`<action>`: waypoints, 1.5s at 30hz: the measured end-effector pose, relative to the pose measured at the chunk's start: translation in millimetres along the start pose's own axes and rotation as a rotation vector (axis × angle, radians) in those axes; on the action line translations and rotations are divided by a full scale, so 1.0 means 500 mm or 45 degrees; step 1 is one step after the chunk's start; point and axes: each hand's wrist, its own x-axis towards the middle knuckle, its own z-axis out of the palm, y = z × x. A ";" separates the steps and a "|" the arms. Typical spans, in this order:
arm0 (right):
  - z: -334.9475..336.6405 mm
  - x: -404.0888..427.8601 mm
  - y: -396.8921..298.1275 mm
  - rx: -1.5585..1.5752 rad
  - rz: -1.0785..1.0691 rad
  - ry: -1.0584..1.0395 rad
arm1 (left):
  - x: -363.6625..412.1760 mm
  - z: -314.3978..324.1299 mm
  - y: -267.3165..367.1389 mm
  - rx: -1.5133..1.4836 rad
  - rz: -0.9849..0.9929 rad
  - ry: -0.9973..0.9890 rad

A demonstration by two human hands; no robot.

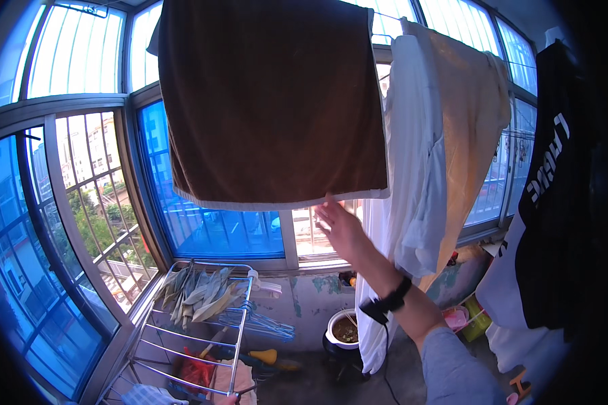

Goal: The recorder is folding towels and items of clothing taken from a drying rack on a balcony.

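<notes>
A brown towel or blanket with a pale hem hangs from above and fills the upper middle. My right hand reaches up to its lower hem, fingers apart, with one fingertip against or just before the cloth; contact is hard to tell. A black band with a small device circles the right wrist, and a cable hangs from it. At the bottom edge only a sliver of my left hand shows, beside the end of a metal drying rack and a thin dark rod; its grip is hidden.
White cloth and a yellow-beige sheet hang to the right, near a black garment. Dried leaves and blue hangers are on the rack. A white pot of brown contents stands below, near barred windows.
</notes>
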 end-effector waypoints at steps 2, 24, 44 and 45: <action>0.028 0.034 -0.067 0.142 0.025 -0.067 | 0.031 -0.005 0.031 -0.043 0.071 -0.016; 0.036 -0.374 -0.126 -0.994 -0.716 -1.070 | 0.571 0.185 0.432 -2.013 -0.233 -0.241; 0.242 0.034 -0.816 -2.963 -0.739 0.363 | 0.801 0.356 0.369 -1.940 -0.628 -0.018; 0.225 0.047 -0.823 -2.805 -0.794 0.308 | 0.797 0.354 0.374 -1.972 -0.704 -0.015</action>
